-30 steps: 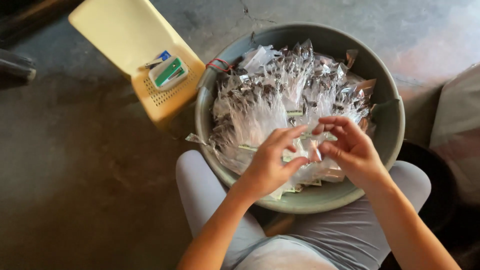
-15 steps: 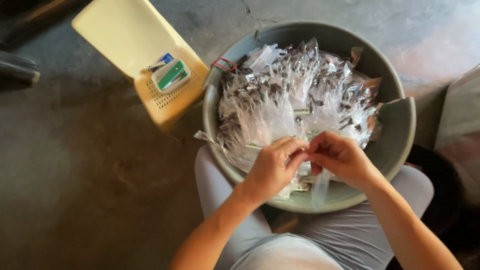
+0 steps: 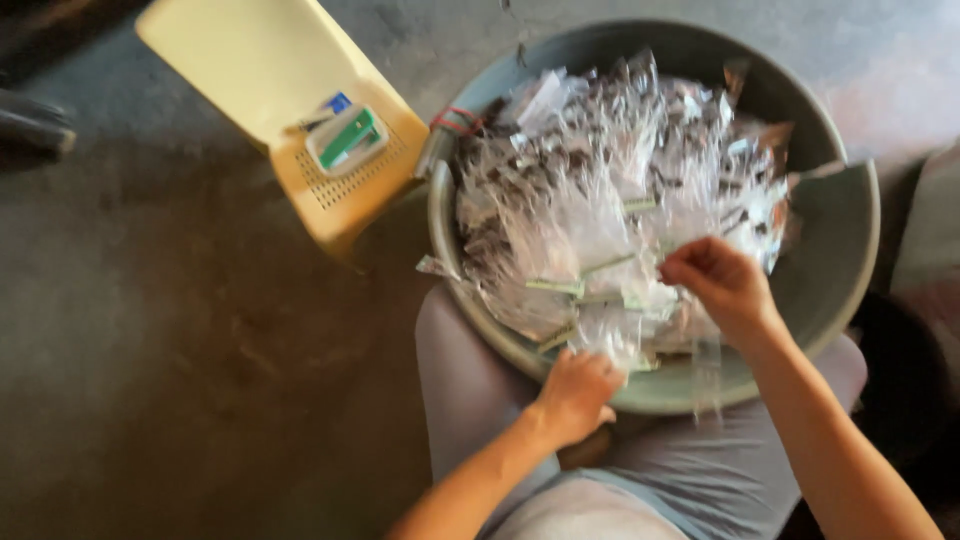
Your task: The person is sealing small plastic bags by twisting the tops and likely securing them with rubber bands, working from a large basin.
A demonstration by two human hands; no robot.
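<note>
Packets (image 3: 610,200) of clear plastic, small and crinkled with dark contents, lie heaped in a wide grey basin (image 3: 850,240) that rests on the person's lap, filling most of it and leaning toward the far and left side. The right hand (image 3: 722,285) hovers over the near right part of the heap, its fingers (image 3: 680,268) pinched together on the edge of one clear packet. The left hand (image 3: 578,392) sits at the basin's near rim, fingers curled around a bunch of packets that hangs over the edge (the picture is blurred here, so how many it holds cannot be told). Grey trousers (image 3: 470,400) show beneath the basin on both sides. To the left, just beside the basin, stands a pale yellow plastic chair (image 3: 250,60) on the concrete floor (image 3: 180,350), and on its perforated seat lies a small green and white stapler (image 3: 347,138) with a blue item touching it.
</note>
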